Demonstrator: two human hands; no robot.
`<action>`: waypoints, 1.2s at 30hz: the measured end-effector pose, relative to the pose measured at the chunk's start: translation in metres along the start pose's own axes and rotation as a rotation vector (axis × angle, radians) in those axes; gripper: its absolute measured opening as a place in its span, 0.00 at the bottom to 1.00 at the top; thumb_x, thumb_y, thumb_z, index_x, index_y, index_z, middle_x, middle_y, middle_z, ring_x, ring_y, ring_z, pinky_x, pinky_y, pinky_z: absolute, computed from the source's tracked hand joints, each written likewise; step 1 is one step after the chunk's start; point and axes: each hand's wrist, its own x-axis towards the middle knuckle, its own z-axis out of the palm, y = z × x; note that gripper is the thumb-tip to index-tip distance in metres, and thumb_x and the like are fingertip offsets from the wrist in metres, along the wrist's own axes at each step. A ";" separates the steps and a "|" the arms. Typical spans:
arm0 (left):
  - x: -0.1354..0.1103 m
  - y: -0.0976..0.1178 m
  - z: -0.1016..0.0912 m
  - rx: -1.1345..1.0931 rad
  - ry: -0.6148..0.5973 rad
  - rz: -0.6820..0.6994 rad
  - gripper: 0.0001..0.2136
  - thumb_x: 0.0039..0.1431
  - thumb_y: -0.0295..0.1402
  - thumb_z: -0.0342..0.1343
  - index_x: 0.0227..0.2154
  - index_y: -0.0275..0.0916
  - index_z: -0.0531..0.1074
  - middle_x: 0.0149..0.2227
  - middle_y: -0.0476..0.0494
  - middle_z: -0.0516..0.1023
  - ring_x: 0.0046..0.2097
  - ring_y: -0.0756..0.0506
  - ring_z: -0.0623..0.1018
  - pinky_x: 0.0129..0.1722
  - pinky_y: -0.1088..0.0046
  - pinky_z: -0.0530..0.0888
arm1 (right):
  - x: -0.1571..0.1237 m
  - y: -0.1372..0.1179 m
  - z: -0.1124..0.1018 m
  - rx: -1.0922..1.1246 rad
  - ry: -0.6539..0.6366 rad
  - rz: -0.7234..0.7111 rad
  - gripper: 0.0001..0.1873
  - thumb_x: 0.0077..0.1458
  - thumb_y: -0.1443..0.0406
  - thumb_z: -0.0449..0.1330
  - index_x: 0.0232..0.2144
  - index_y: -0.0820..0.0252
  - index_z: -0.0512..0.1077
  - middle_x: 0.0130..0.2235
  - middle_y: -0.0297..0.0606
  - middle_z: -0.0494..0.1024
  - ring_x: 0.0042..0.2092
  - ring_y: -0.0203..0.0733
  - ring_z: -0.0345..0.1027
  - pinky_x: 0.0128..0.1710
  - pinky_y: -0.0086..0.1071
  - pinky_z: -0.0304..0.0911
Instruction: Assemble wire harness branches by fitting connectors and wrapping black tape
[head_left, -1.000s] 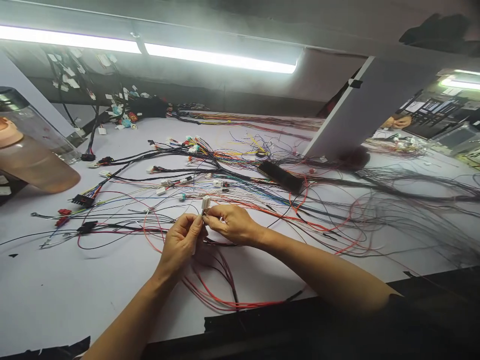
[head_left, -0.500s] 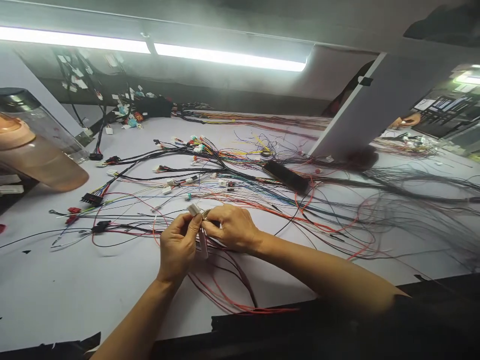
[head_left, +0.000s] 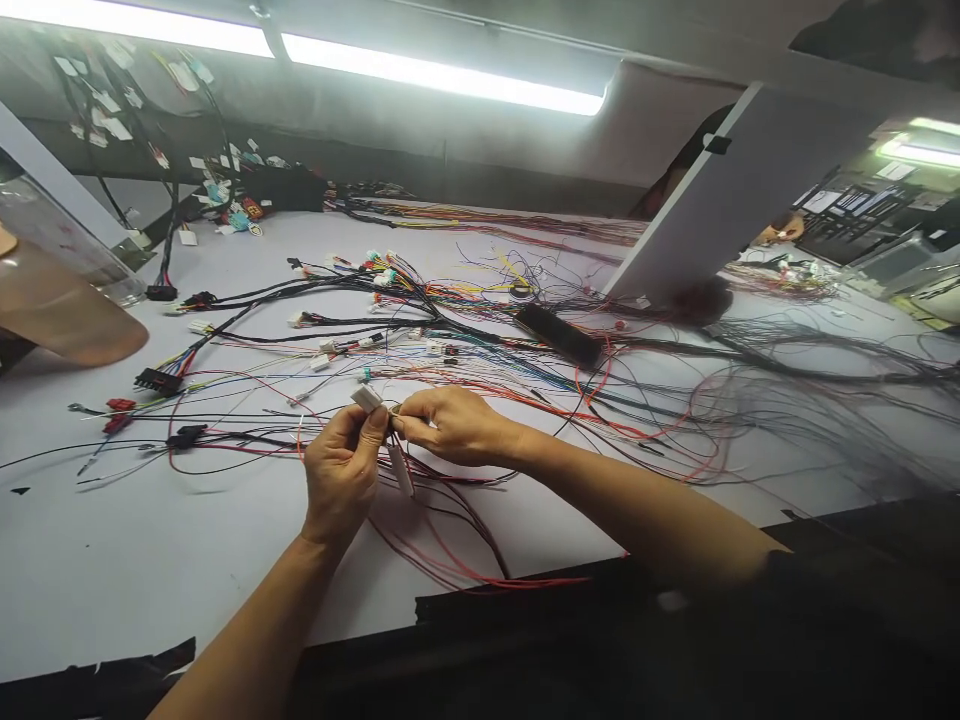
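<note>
My left hand (head_left: pixel 341 475) pinches a small white plastic connector (head_left: pixel 366 398) between thumb and fingertips, just above the white table (head_left: pixel 112 570). My right hand (head_left: pixel 450 425) meets it from the right, fingers pinched on a thin wire end at the connector's back. A second white connector (head_left: pixel 400 468) hangs below the two hands. Red and black wires (head_left: pixel 450 560) trail from the hands down toward the table's near edge. Both hands are closed.
A large harness of coloured wires (head_left: pixel 465 340) with many small plugs spreads across the table behind my hands. A black connector block (head_left: pixel 559 335) lies in it. A clear bottle (head_left: pixel 45 270) stands far left. A white slanted post (head_left: pixel 712 200) rises at right, with another person's hand (head_left: pixel 780 230) beyond it.
The white connector has tipped from upright to pointing left in my left fingers. A second connector now hangs below. Both hands shifted slightly left and up in the picture.
</note>
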 end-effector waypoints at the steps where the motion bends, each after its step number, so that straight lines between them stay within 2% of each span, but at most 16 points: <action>1: 0.000 -0.001 -0.001 0.006 -0.010 0.002 0.08 0.53 0.38 0.63 0.30 0.39 0.75 0.26 0.49 0.71 0.29 0.50 0.70 0.33 0.75 0.70 | 0.000 -0.001 0.000 -0.039 0.012 -0.004 0.16 0.60 0.60 0.51 0.24 0.60 0.70 0.26 0.31 0.69 0.29 0.32 0.57 0.29 0.27 0.47; 7: -0.003 0.001 -0.003 -0.007 -0.056 0.004 0.09 0.53 0.39 0.63 0.27 0.38 0.75 0.25 0.48 0.70 0.29 0.50 0.68 0.31 0.75 0.67 | 0.001 -0.005 -0.004 -0.269 0.044 -0.034 0.17 0.63 0.58 0.49 0.33 0.56 0.75 0.37 0.36 0.77 0.37 0.39 0.66 0.31 0.30 0.48; 10: -0.008 0.004 -0.001 -0.022 -0.174 -0.027 0.11 0.50 0.40 0.65 0.27 0.37 0.75 0.26 0.46 0.72 0.29 0.49 0.69 0.30 0.73 0.69 | 0.005 -0.002 -0.003 -0.427 0.028 0.086 0.17 0.64 0.60 0.48 0.34 0.59 0.75 0.40 0.41 0.78 0.39 0.42 0.68 0.31 0.31 0.49; 12: -0.007 0.004 0.000 -0.053 -0.231 -0.053 0.13 0.48 0.42 0.66 0.26 0.36 0.75 0.27 0.44 0.73 0.29 0.48 0.70 0.30 0.72 0.70 | 0.007 0.002 -0.003 -0.482 0.013 0.155 0.17 0.64 0.61 0.48 0.34 0.60 0.75 0.41 0.41 0.79 0.40 0.42 0.69 0.31 0.31 0.50; 15: 0.003 0.003 -0.001 -0.255 -0.149 -0.076 0.11 0.49 0.40 0.66 0.27 0.38 0.74 0.29 0.47 0.73 0.31 0.50 0.71 0.33 0.75 0.71 | 0.005 0.007 -0.007 -0.479 0.124 0.152 0.17 0.66 0.58 0.46 0.39 0.55 0.73 0.44 0.36 0.78 0.43 0.41 0.69 0.33 0.31 0.52; 18: 0.014 0.000 -0.003 -0.375 -0.162 -0.164 0.09 0.52 0.38 0.64 0.32 0.40 0.74 0.38 0.46 0.76 0.34 0.52 0.72 0.36 0.76 0.71 | -0.002 0.013 -0.011 -0.521 0.239 0.158 0.18 0.67 0.57 0.45 0.41 0.55 0.73 0.45 0.36 0.77 0.43 0.41 0.69 0.37 0.33 0.53; 20: 0.017 -0.001 -0.005 -0.369 -0.154 -0.197 0.09 0.54 0.38 0.64 0.32 0.39 0.74 0.40 0.44 0.78 0.34 0.52 0.73 0.38 0.76 0.71 | -0.009 0.021 -0.009 -0.579 0.232 0.106 0.18 0.67 0.58 0.46 0.41 0.56 0.74 0.45 0.39 0.76 0.44 0.43 0.67 0.42 0.37 0.53; 24: 0.017 -0.003 -0.005 -0.349 -0.092 -0.208 0.10 0.50 0.38 0.66 0.30 0.38 0.75 0.32 0.45 0.79 0.34 0.51 0.75 0.37 0.76 0.72 | -0.019 0.043 0.004 -0.712 0.146 -0.006 0.13 0.64 0.61 0.53 0.39 0.59 0.76 0.44 0.42 0.76 0.46 0.48 0.65 0.52 0.49 0.44; 27: 0.016 -0.005 -0.004 -0.335 -0.066 -0.202 0.11 0.46 0.38 0.69 0.28 0.38 0.76 0.27 0.48 0.76 0.31 0.51 0.74 0.33 0.77 0.72 | -0.025 0.056 0.007 -0.744 0.132 -0.040 0.11 0.61 0.64 0.55 0.39 0.62 0.76 0.42 0.44 0.77 0.46 0.49 0.65 0.55 0.53 0.39; 30: 0.017 -0.007 -0.004 -0.330 -0.030 -0.212 0.12 0.42 0.37 0.71 0.27 0.38 0.76 0.26 0.49 0.76 0.28 0.53 0.73 0.31 0.78 0.71 | -0.029 0.053 0.003 -0.650 0.248 -0.087 0.12 0.62 0.65 0.52 0.39 0.62 0.75 0.43 0.44 0.77 0.47 0.48 0.65 0.57 0.54 0.37; 33: 0.017 -0.007 -0.004 -0.369 -0.016 -0.222 0.11 0.41 0.36 0.72 0.26 0.38 0.77 0.29 0.49 0.77 0.31 0.53 0.73 0.33 0.79 0.71 | -0.024 0.034 0.006 -0.322 0.375 -0.069 0.15 0.63 0.60 0.51 0.39 0.62 0.75 0.43 0.43 0.78 0.46 0.45 0.65 0.55 0.46 0.45; 34: 0.017 -0.006 -0.004 -0.390 -0.022 -0.225 0.11 0.41 0.36 0.72 0.27 0.39 0.78 0.30 0.49 0.77 0.32 0.53 0.73 0.35 0.79 0.72 | -0.021 0.027 0.010 -0.145 0.356 -0.064 0.17 0.64 0.57 0.51 0.38 0.61 0.75 0.41 0.42 0.78 0.44 0.43 0.66 0.52 0.42 0.50; 36: 0.016 -0.004 -0.004 -0.432 -0.045 -0.246 0.11 0.40 0.35 0.72 0.27 0.39 0.78 0.32 0.49 0.77 0.34 0.53 0.74 0.38 0.79 0.72 | -0.011 0.014 0.021 0.270 0.232 -0.066 0.22 0.63 0.51 0.50 0.35 0.61 0.75 0.37 0.38 0.78 0.40 0.39 0.67 0.45 0.35 0.56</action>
